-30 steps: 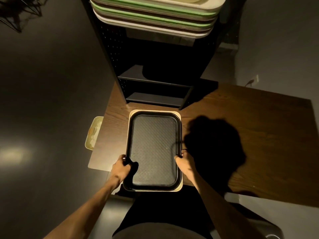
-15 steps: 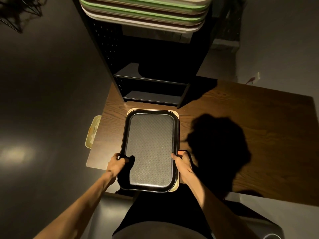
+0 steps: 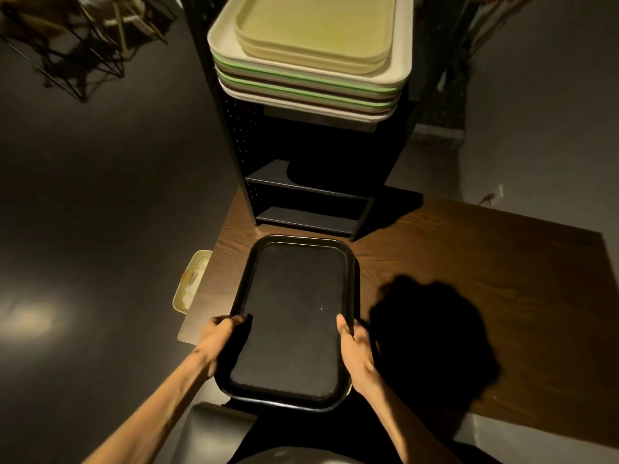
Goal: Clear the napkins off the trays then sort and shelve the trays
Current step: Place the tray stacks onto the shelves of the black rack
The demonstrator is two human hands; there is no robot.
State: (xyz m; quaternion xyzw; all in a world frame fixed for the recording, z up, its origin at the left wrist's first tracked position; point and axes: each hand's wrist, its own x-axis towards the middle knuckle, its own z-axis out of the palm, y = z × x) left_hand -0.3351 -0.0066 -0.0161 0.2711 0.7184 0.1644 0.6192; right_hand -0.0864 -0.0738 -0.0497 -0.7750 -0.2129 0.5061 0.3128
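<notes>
A black textured tray point(image 3: 294, 316) is held above the near edge of the wooden table point(image 3: 469, 279), its long axis pointing at the shelf. My left hand point(image 3: 221, 339) grips its left rim and my right hand point(image 3: 355, 349) grips its right rim, thumbs on top. A sliver of a cream tray point(image 3: 349, 391) shows under its near right corner. A black shelf unit point(image 3: 311, 195) stands on the table's far side, with a stack of cream, green and brown trays point(image 3: 311, 72) on top. No napkin lies on the black tray.
A small cream bin point(image 3: 191, 283) holding pale scraps sits below the table's left edge. The shelf's two lower levels point(image 3: 308, 216) are open at the front. A dark chair seat point(image 3: 214, 433) is close to my body. A wire-frame object point(image 3: 70, 45) stands at far left.
The black tray has been lifted off the cream tray beneath it and raised toward me. My head has tilted up, so the top of the tray stack now shows.
</notes>
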